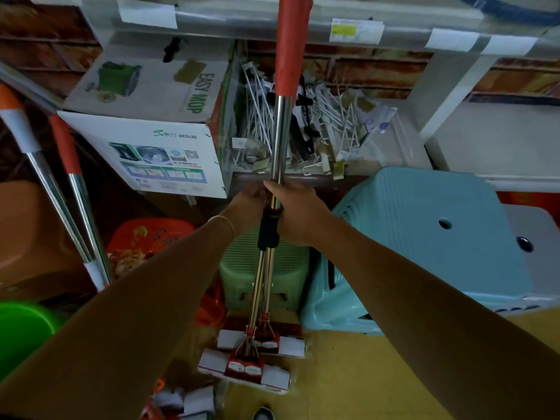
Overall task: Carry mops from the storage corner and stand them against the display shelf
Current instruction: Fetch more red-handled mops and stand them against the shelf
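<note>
Both hands on the mops (280,140), two shafts bundled side by side. L hand (247,204) wraps the steel poles from the left, R hand (295,213) from the right, both at about the same height, just above the black collar (268,230). Both are closed round the poles, fingers curled; thumbs' exact lie hidden behind the shafts. Long axis runs near vertical: red upper sleeves (289,47) go up past the shelf edge (394,28) and out of frame, sponge heads (254,356) sit low by the yellow floor (378,374), one head a bit nearer me than the other. Can't tell if heads touch the floor or hang just off it. So my grip is mid-shaft, more pole showing above it than below. Key relation: tops of the handles lie forward and up from my hands, already across the shelf lip; heads lie down and toward me. Judging from that, standing them calls for tipping the tops onto the shelf while the heads settle on the floor. Neither hand is clearly nearer; R forearm (424,283) comes in more from the side. Two more mops (72,189) lean at left, well apart from mine. Easy Mop box (163,86), blue stools (424,231), green stool (242,268) crowd the foot zone; risk is heads snagging there.
</note>
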Motion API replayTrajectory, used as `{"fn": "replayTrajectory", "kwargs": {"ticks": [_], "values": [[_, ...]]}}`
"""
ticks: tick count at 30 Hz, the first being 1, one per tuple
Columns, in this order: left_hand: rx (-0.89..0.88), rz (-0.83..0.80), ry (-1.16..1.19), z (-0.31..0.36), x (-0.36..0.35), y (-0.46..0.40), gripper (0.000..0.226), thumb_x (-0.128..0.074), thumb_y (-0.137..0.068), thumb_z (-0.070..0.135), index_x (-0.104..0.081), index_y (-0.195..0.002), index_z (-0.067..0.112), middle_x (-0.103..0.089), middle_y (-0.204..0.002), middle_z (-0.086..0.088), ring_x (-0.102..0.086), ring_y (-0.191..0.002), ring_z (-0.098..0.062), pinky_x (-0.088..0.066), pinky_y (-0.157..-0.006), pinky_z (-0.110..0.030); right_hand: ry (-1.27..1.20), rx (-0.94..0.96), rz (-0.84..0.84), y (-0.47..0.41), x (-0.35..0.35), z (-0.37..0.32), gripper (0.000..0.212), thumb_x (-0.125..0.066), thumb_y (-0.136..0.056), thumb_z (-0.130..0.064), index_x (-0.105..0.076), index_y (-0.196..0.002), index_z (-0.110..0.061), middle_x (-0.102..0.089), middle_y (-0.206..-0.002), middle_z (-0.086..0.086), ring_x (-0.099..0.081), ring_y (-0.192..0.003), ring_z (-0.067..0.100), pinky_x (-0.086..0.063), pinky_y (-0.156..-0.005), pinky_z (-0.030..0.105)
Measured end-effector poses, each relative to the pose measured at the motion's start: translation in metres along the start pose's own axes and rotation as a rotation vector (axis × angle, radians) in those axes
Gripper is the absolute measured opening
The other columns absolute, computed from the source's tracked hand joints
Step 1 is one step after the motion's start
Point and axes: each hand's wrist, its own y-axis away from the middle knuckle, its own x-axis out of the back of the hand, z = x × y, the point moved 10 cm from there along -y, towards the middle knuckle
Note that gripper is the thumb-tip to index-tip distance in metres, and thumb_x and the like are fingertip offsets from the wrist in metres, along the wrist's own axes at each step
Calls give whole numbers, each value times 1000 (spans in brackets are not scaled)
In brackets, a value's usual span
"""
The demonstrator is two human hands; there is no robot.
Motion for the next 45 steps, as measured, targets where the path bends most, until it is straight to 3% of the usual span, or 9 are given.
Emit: {"fn": "replayTrajectory", "kwargs": {"ticks": [4, 12, 17, 21, 30, 33, 38, 41, 45], "values": [[45, -33, 162, 7, -7, -6, 29, -36, -104, 4, -54, -125, -4, -59, -87, -6, -54, -70, -11, -43, -46, -9, -11, 2, 21, -1, 1, -3, 82, -58, -88, -14, -19, -158, -31, -36, -155, 9, -39, -137, 32, -46, -106, 48], [4, -138, 49, 6, -8, -10, 33, -47, -98, 9, -56, -129, 11, -67, -117, -9, -64, -97, -16, -49, -74, -21, -25, 37, 83, 12, -4, -3, 79, -58, -88, -12, -25, -156, -35, -30, -162, -2, -45, -137, 25, -46, -107, 41], [51, 60, -90, -10, 19, 10, 19, -49, -99, 22, -55, -115, 14, -63, -100, -8, -62, -89, -21, -53, -76, -33, -13, 27, 130, 20, -8, -6, 76, -59, -91, -21, -23, -155, -37, -29, -162, -4, -49, -135, 24, -49, -102, 40], [-6, 152, -122, -16, 40, 31, 9, -46, -99, 15, -46, -95, 8, -54, -84, -12, -54, -76, -24, -45, -63, -33, -17, -8, 86, 19, -7, -8, 86, -64, -85, -18, -20, -157, -35, -21, -165, -4, -45, -138, 26, -49, -103, 42], [-64, 121, -214, -18, 43, 76, 9, -48, -99, 16, -44, -91, 14, -55, -85, -8, -55, -82, -24, -44, -72, -35, -128, -106, 7, 21, 2, -25, 90, -60, -86, -7, -14, -159, -35, -21, -165, 5, -55, -126, 28, -54, -87, 36], [-65, 80, -191, -20, 43, 89, 4, -48, -100, 16, -44, -100, 16, -58, -86, -7, -58, -82, -23, -43, -67, -29, -207, -160, 1, 29, 5, -30, 86, -58, -88, -10, -17, -158, -34, -45, -148, 14, -67, -94, 25, -50, -62, 30], [-81, -15, -183, -21, 37, 116, 27, -50, -100, 20, -46, -126, 13, -61, -96, -5, -59, -85, -16, -47, -73, -31, -742, -18, 33, 54, 15, -81, 44, -65, -95, -28, -52, -136, -28, -66, -120, -9, -64, -103, 5, -49, -86, 25], [-91, -17, -200, -26, 40, 137, 31, -52, -99, 23, -47, -127, 12, -64, -110, -13, -62, -100, -25, -51, -85, -39, -726, -30, 167, 69, 15, -95, 26, -54, -100, -41, -58, -118, -23, -66, -98, -8, -63, -90, 8, -51, -81, 32], [-123, -71, -272, -33, 44, 173, 34, -53, -98, 24, -48, -128, 9, -64, -108, -16, -62, -98, -29, -49, -82, -37, -643, -59, 294, 100, -2, -105, 26, -51, -100, -42, -62, -109, -20, -70, -99, -1, -67, -91, 17, -55, -88, 42]]}}
